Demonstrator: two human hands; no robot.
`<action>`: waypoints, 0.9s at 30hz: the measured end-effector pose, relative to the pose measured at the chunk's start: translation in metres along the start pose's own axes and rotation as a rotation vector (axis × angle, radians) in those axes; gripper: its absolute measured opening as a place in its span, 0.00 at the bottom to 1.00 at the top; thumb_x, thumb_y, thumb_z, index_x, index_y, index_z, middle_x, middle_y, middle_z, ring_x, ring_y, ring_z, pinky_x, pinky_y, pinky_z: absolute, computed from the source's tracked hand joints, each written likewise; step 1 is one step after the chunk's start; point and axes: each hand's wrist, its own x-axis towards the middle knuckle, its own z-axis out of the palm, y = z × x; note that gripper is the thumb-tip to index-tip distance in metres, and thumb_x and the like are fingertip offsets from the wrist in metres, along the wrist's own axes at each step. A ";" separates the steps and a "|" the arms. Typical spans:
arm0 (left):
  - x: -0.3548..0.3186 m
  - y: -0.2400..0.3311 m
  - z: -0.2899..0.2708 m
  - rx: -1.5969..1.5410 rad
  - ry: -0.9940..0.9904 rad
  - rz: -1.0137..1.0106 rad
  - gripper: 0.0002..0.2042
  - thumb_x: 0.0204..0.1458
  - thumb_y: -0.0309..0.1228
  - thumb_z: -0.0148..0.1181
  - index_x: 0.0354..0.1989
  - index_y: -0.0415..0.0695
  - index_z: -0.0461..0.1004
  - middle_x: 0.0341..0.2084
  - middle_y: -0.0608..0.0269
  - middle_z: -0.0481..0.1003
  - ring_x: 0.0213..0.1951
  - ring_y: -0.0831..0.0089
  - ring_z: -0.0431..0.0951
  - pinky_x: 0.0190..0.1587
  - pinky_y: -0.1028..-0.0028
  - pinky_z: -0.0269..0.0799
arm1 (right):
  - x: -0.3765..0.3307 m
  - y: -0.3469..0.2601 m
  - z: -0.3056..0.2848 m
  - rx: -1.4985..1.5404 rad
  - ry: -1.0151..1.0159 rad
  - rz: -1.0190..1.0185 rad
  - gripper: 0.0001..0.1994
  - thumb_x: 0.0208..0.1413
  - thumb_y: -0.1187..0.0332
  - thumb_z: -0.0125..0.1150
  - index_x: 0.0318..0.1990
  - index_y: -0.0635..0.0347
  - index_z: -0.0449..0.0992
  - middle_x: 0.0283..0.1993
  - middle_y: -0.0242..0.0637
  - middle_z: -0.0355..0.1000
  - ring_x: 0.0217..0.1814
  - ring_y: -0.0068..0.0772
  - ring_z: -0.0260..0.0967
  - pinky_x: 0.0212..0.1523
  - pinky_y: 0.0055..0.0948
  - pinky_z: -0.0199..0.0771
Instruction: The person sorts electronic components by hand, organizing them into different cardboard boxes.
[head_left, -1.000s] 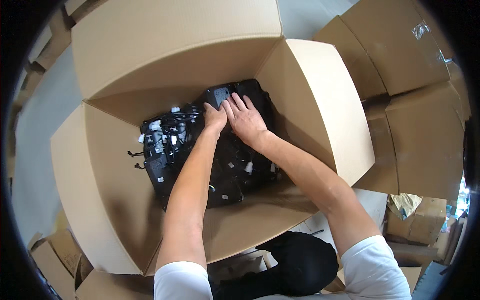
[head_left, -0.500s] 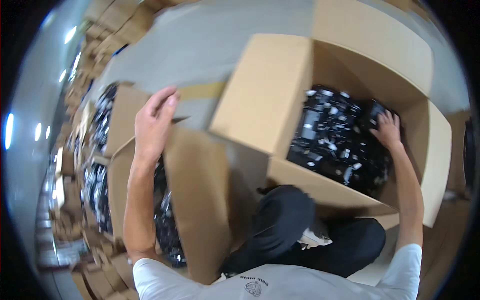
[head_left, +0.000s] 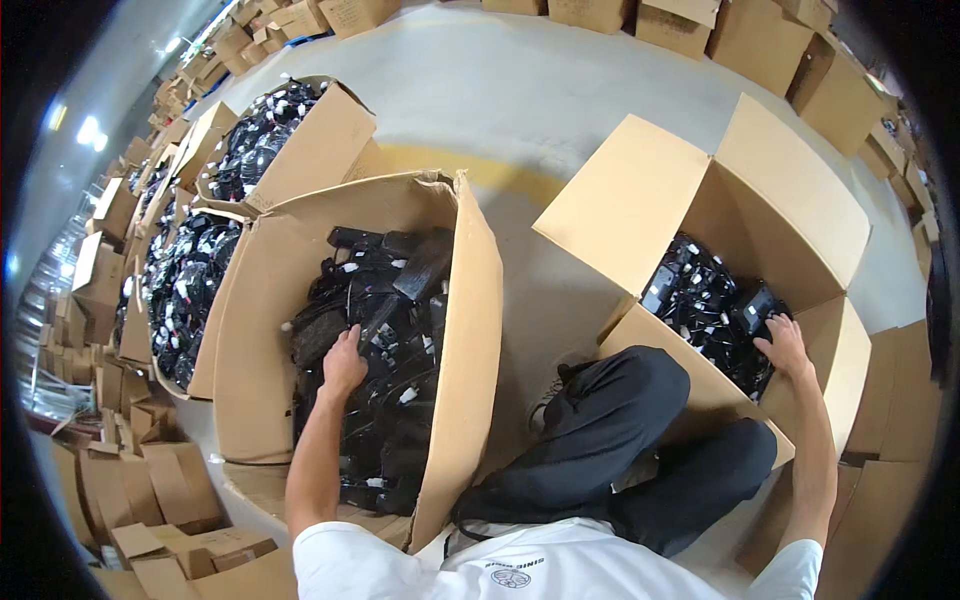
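My left hand (head_left: 345, 362) reaches into the tall cardboard box (head_left: 470, 350) at the left, its fingers drawn together among black power adapters and cables (head_left: 390, 390). What it pinches is hidden; a thin dark cable rises by the fingertips. Inside the open carton (head_left: 690, 370) at the right, my right hand (head_left: 785, 345) has its fingers and thumb around the edge of a black power adapter (head_left: 755, 308). That adapter sits tilted on a heap of more black adapters (head_left: 695, 300) with white tags or plugs.
Two more boxes of black cabled goods (head_left: 265, 140) (head_left: 190, 285) stand beyond the left box. My bent legs (head_left: 610, 420) lie between the two near boxes. A yellow stripe (head_left: 470, 165) crosses the grey floor (head_left: 500, 90). Stacked cartons (head_left: 760, 50) line the far side.
My left hand has come down from the air into the left box. My right hand has stayed at the adapter in the right carton. The view has shifted, showing the left box's contents.
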 end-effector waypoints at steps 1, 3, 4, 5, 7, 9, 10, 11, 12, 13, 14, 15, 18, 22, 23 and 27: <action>0.004 -0.004 -0.004 -0.002 -0.048 0.004 0.27 0.46 0.22 0.54 0.60 0.39 0.69 0.50 0.44 0.76 0.50 0.44 0.78 0.52 0.53 0.75 | -0.001 -0.005 -0.007 0.058 -0.006 -0.050 0.27 0.53 0.57 0.68 0.55 0.69 0.74 0.61 0.57 0.70 0.69 0.58 0.61 0.70 0.49 0.57; 0.005 -0.018 -0.022 -0.026 -0.050 0.069 0.25 0.47 0.22 0.51 0.57 0.39 0.73 0.55 0.45 0.74 0.51 0.46 0.78 0.53 0.54 0.75 | -0.002 -0.046 -0.039 0.241 -0.042 -0.112 0.23 0.54 0.61 0.67 0.51 0.71 0.76 0.56 0.59 0.73 0.60 0.57 0.70 0.62 0.43 0.68; 0.005 -0.012 -0.035 -0.012 -0.021 0.061 0.21 0.48 0.24 0.51 0.53 0.38 0.76 0.55 0.46 0.75 0.50 0.46 0.78 0.53 0.53 0.75 | -0.008 -0.075 -0.063 0.292 -0.036 -0.123 0.23 0.54 0.62 0.67 0.51 0.72 0.76 0.55 0.59 0.74 0.59 0.57 0.71 0.61 0.42 0.69; 0.001 -0.005 -0.046 -0.004 0.021 0.114 0.21 0.48 0.26 0.54 0.52 0.37 0.76 0.50 0.43 0.77 0.50 0.44 0.78 0.53 0.53 0.75 | -0.012 -0.101 -0.080 0.345 -0.027 -0.137 0.23 0.54 0.62 0.67 0.51 0.72 0.76 0.54 0.59 0.74 0.58 0.56 0.71 0.60 0.41 0.70; -0.001 -0.020 -0.034 -0.062 0.115 0.290 0.20 0.49 0.30 0.59 0.51 0.35 0.76 0.47 0.44 0.79 0.49 0.50 0.80 0.53 0.58 0.74 | -0.005 -0.138 -0.091 0.402 0.006 -0.220 0.23 0.54 0.63 0.67 0.51 0.73 0.76 0.53 0.59 0.75 0.57 0.56 0.72 0.59 0.40 0.70; 0.025 0.007 -0.035 -0.686 -0.448 -0.066 0.23 0.50 0.35 0.62 0.52 0.34 0.75 0.47 0.46 0.79 0.51 0.59 0.79 0.55 0.64 0.72 | -0.002 -0.179 -0.109 0.482 -0.006 -0.296 0.22 0.55 0.63 0.67 0.51 0.73 0.76 0.52 0.59 0.76 0.57 0.54 0.73 0.59 0.40 0.71; 0.031 0.007 -0.020 -0.898 -0.310 -0.164 0.26 0.52 0.39 0.62 0.55 0.34 0.73 0.47 0.51 0.79 0.52 0.65 0.77 0.56 0.69 0.69 | 0.005 -0.193 -0.107 0.482 0.025 -0.384 0.23 0.56 0.66 0.66 0.56 0.71 0.74 0.54 0.56 0.75 0.58 0.51 0.73 0.62 0.38 0.69; 0.032 -0.012 -0.002 -0.900 -0.088 -0.307 0.29 0.52 0.44 0.63 0.57 0.34 0.73 0.47 0.47 0.79 0.55 0.58 0.77 0.58 0.70 0.69 | 0.011 -0.225 -0.113 0.466 0.023 -0.460 0.23 0.55 0.67 0.65 0.56 0.70 0.74 0.56 0.55 0.75 0.59 0.51 0.72 0.62 0.38 0.69; 0.036 -0.006 0.004 -0.690 -0.065 -0.376 0.33 0.51 0.49 0.64 0.58 0.35 0.73 0.50 0.45 0.77 0.57 0.54 0.75 0.60 0.67 0.68 | 0.012 -0.250 -0.127 0.493 -0.051 -0.531 0.22 0.55 0.68 0.65 0.56 0.69 0.74 0.56 0.54 0.74 0.59 0.51 0.72 0.61 0.38 0.69; 0.036 0.004 0.008 -0.477 -0.044 -0.441 0.36 0.50 0.54 0.64 0.59 0.36 0.72 0.53 0.43 0.76 0.59 0.51 0.73 0.63 0.65 0.66 | 0.012 -0.268 -0.131 0.517 -0.089 -0.557 0.22 0.55 0.69 0.65 0.56 0.69 0.74 0.56 0.53 0.74 0.59 0.52 0.71 0.60 0.39 0.70; 0.040 0.024 0.004 -0.497 -0.053 -0.425 0.36 0.50 0.54 0.64 0.59 0.36 0.72 0.53 0.43 0.76 0.59 0.51 0.73 0.63 0.65 0.66 | 0.009 -0.275 -0.138 0.456 -0.031 -0.586 0.22 0.55 0.69 0.65 0.56 0.69 0.73 0.55 0.54 0.74 0.60 0.52 0.71 0.60 0.39 0.70; 0.043 0.040 -0.002 -0.335 -0.170 -0.486 0.40 0.47 0.59 0.65 0.60 0.36 0.71 0.57 0.42 0.72 0.62 0.48 0.69 0.65 0.59 0.64 | 0.005 -0.277 -0.136 0.400 0.036 -0.614 0.23 0.56 0.67 0.66 0.57 0.69 0.73 0.56 0.54 0.74 0.60 0.53 0.71 0.61 0.40 0.70; 0.041 0.026 -0.016 -0.175 -0.358 -0.552 0.50 0.39 0.69 0.66 0.63 0.39 0.69 0.64 0.42 0.65 0.67 0.46 0.63 0.67 0.49 0.59 | -0.011 -0.305 -0.153 0.394 0.039 -0.683 0.24 0.57 0.64 0.66 0.58 0.68 0.73 0.58 0.54 0.73 0.61 0.53 0.70 0.63 0.40 0.69; 0.028 0.011 -0.018 -0.148 -0.350 -0.431 0.51 0.37 0.67 0.68 0.62 0.37 0.68 0.61 0.39 0.67 0.65 0.43 0.64 0.65 0.49 0.61 | -0.026 -0.307 -0.154 0.427 -0.026 -0.668 0.25 0.60 0.60 0.65 0.60 0.66 0.72 0.59 0.52 0.73 0.62 0.53 0.70 0.64 0.41 0.69; 0.026 0.010 -0.017 -0.176 -0.350 -0.376 0.51 0.37 0.66 0.69 0.63 0.36 0.68 0.61 0.38 0.67 0.65 0.42 0.65 0.64 0.49 0.62 | -0.029 -0.305 -0.154 0.440 -0.068 -0.640 0.25 0.60 0.60 0.65 0.60 0.66 0.72 0.59 0.52 0.73 0.62 0.53 0.70 0.64 0.41 0.69; 0.017 -0.006 -0.015 -0.423 -0.479 -0.353 0.43 0.40 0.52 0.67 0.61 0.33 0.68 0.57 0.40 0.72 0.60 0.47 0.72 0.63 0.55 0.65 | -0.032 -0.305 -0.152 0.470 -0.098 -0.653 0.26 0.61 0.59 0.64 0.61 0.66 0.72 0.59 0.52 0.73 0.61 0.51 0.71 0.63 0.40 0.70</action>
